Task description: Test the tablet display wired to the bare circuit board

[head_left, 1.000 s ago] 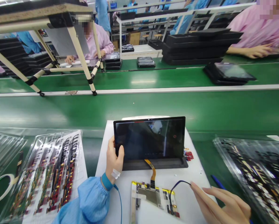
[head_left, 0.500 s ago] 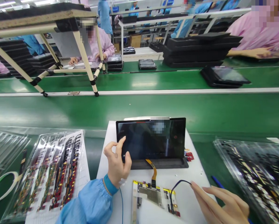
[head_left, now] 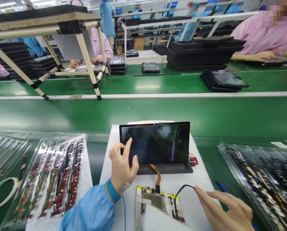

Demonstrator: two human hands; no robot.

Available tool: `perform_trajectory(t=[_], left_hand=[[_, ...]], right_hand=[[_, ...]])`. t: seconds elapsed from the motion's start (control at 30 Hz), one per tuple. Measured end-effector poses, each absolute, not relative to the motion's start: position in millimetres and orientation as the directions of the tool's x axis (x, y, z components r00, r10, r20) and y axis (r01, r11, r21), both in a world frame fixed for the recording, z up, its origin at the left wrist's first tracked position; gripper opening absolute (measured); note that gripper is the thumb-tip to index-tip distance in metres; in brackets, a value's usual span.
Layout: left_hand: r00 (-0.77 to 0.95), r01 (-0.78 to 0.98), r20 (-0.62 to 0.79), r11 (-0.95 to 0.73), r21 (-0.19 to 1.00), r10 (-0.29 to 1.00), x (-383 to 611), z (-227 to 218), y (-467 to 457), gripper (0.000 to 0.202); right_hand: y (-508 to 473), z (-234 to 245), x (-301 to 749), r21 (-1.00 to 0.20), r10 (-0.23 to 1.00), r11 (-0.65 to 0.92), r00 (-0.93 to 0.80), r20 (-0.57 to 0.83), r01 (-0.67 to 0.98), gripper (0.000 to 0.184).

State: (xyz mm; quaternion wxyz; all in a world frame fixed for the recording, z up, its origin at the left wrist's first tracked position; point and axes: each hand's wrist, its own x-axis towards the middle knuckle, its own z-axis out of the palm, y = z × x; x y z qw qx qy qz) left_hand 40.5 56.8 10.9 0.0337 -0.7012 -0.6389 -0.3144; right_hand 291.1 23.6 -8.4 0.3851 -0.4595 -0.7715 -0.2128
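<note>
A dark tablet screen (head_left: 158,142) stands propped upright in a black holder (head_left: 166,168) on a white pad (head_left: 105,160). My left hand (head_left: 121,166) is in front of its left side, index finger stretched out and touching the glass, the other fingers curled. An orange flex cable (head_left: 156,175) runs from the screen down to an open tablet back with its circuit board (head_left: 158,203). My right hand (head_left: 224,210) lies flat at the lower right, fingers apart, its fingertip at the end of a thin black wire (head_left: 182,192).
Clear trays of small flex parts lie at the left (head_left: 52,179) and the right (head_left: 261,176). A tape roll (head_left: 0,192) sits at the far left. Beyond is the green conveyor (head_left: 143,112) with a tablet in a tray (head_left: 224,80), stacked black trays (head_left: 201,53), a frame stand and other people.
My left hand has let go of the screen's left edge and moved in front of the glass, index finger now pointing on it. The right hand has hardly moved.
</note>
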Motion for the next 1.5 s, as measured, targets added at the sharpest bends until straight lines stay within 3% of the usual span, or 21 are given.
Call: perform_trajectory(t=[0.53,1.03,1.23,1.5], left_hand=[[-0.009,0.917,0.519,-0.199,0.345,0.855,39,14,56,0.042],[-0.028,0.911,0.481,-0.176,0.373,0.876,34,16,51,0.041],[-0.157,0.859,0.438,-0.097,0.503,0.885,16,0,41,0.044],[-0.31,0.66,0.242,0.024,0.751,0.92,-1,-18,39,0.041]], right_hand=[[24,-11,292,-0.051,0.541,0.492,-0.259,0.8,0.869,0.071],[27,-7,292,0.042,0.506,0.524,-0.351,0.788,0.85,0.075],[29,-6,292,0.053,0.496,0.504,-0.34,0.799,0.862,0.07],[28,-9,295,0.053,0.509,0.5,-0.342,0.79,0.865,0.07]])
